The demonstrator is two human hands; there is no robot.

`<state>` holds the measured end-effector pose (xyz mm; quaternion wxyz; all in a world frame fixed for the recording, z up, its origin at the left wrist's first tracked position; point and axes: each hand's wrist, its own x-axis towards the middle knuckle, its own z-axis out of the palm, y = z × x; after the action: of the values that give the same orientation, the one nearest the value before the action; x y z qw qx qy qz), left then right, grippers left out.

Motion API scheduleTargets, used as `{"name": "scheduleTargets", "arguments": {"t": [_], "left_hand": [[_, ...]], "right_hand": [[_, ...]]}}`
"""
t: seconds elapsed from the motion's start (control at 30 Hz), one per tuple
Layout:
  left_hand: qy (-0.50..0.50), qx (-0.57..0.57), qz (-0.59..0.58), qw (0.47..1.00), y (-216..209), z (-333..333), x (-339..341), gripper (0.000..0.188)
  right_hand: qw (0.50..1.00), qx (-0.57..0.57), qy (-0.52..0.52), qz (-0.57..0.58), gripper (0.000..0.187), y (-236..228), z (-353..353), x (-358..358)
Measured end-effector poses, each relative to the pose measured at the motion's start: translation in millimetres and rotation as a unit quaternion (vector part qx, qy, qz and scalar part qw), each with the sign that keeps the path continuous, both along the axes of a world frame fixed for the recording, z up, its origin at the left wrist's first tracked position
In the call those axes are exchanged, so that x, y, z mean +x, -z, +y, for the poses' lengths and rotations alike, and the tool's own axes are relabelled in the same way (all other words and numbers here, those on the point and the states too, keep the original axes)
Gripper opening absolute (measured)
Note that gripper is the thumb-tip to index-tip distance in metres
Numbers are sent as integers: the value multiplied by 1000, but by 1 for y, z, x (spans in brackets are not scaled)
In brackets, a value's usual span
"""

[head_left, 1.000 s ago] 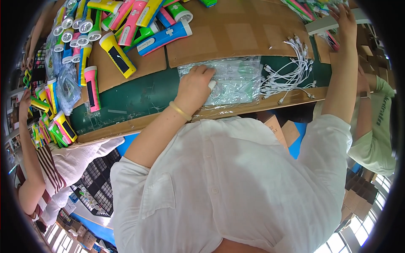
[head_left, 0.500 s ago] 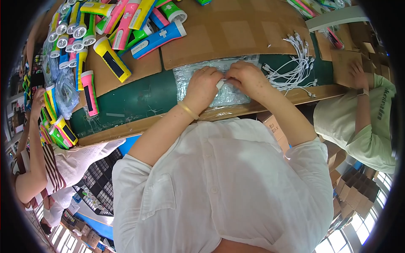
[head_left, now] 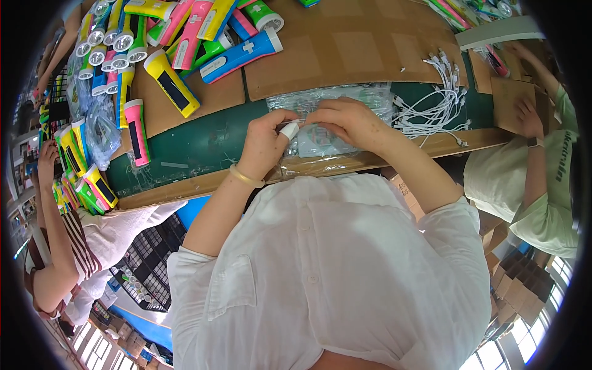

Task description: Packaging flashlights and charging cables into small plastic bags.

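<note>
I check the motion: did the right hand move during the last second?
Yes. The right hand came down from the far right table edge to the clear plastic bags, beside the left hand.

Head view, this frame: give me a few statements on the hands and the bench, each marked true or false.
1. Both hands, left hand and right hand, rest on the stack of clear plastic bags. True.
2. The white cables lie left of the bags. False: they lie to the right.
3. The left wrist bears a thin band. True.
4. The right hand holds a yellow flashlight. False: the flashlights lie apart, up and to the left on cardboard.
</note>
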<state>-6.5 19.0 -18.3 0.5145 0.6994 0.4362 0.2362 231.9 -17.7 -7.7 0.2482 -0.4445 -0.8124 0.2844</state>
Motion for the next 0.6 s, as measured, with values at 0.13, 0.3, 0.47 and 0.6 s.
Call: {"name": "scheduleTargets", "arguments": {"t": [0.13,0.3,0.47,0.6], "left_hand": [[3,4,16,1000,-7,-3,-7,18],[85,197,-7,977,-2,1,0,24],[99,166,-2,981,-5,-3,-21,27],[113,215,29,970,-9,-8,-15,23]], "right_hand": [[1000,-12,12,-8,26,3,1,3],[999,-34,-32,-14,15,2,7,6],[946,-282,9,-157,15,-19,30,72],[996,6,73,-59,44,-27,74,35]]}}
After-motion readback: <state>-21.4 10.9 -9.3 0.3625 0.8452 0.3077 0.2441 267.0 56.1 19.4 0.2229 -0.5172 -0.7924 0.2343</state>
